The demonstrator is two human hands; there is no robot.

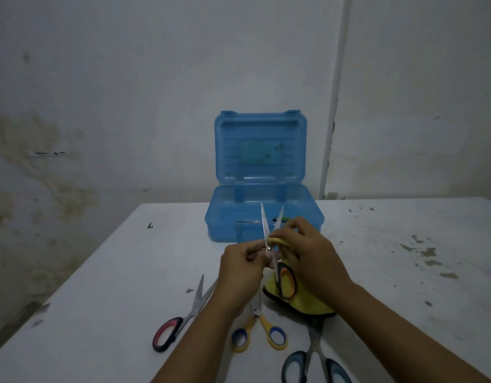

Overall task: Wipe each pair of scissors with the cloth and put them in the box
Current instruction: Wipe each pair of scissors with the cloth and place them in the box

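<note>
Blue-handled scissors [315, 363] cut off; forearm hides red-handled blade [208, 291].

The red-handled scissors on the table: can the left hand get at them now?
Probably not yet. The left hand holds the open scissors being wiped with the cloth. The red-handled scissors lie uncovered beside its forearm.

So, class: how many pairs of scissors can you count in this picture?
5, maybe more hidden. Orange-handled scissors held in both hands; red-handled scissors, yellow-handled scissors and blue-handled scissors on the table; one pair dimly seen inside the blue box.
</note>
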